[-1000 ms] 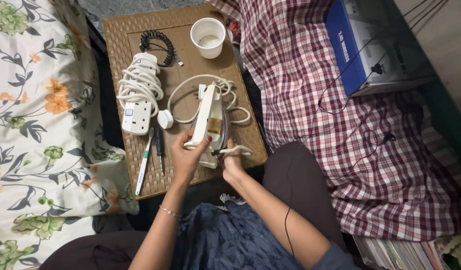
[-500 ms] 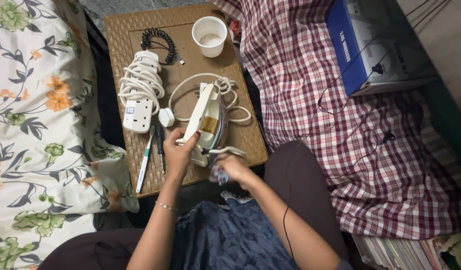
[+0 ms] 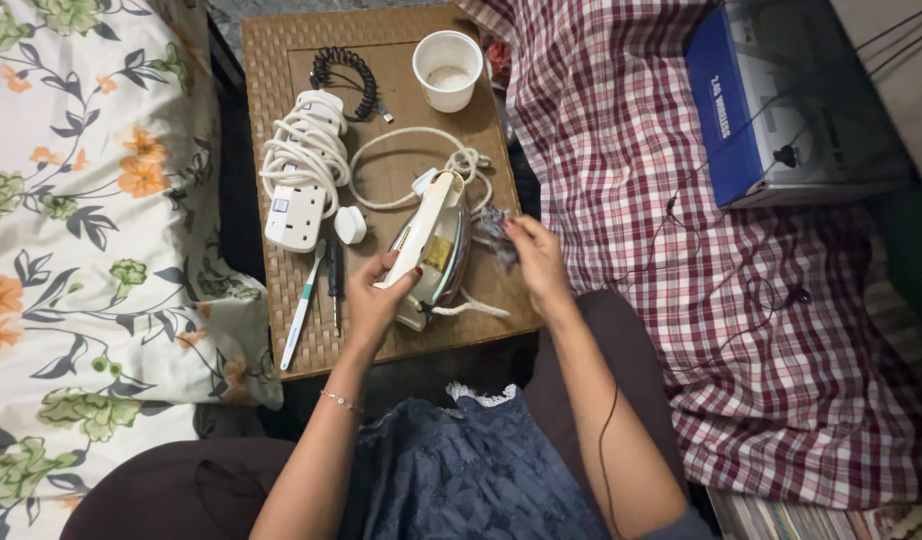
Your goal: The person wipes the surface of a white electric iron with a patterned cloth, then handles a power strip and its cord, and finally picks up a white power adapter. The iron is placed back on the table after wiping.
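Note:
A cream clothes iron (image 3: 433, 238) lies tilted on its side on a brown woven tray table (image 3: 281, 290). My left hand (image 3: 379, 300) grips its handle near the rear end. My right hand (image 3: 534, 256) is beside the iron's soleplate and pinches a small crumpled dark cloth (image 3: 495, 225) against it. The iron's whitish cord (image 3: 401, 160) loops across the table behind it.
A white power strip wrapped in its cable (image 3: 299, 180), a white plug (image 3: 350, 224), a black coiled cable (image 3: 343, 72), a white cup (image 3: 447, 70), a toothbrush (image 3: 301, 308) and a screwdriver (image 3: 334, 280) lie on the table. A floral pillow (image 3: 91, 220) is left, a plaid cloth (image 3: 621, 180) with a blue box (image 3: 741, 110) right.
My right hand rose from the table's near edge to the iron's right side, bringing the small cloth with it. The left hand stays on the handle and the iron has tilted further.

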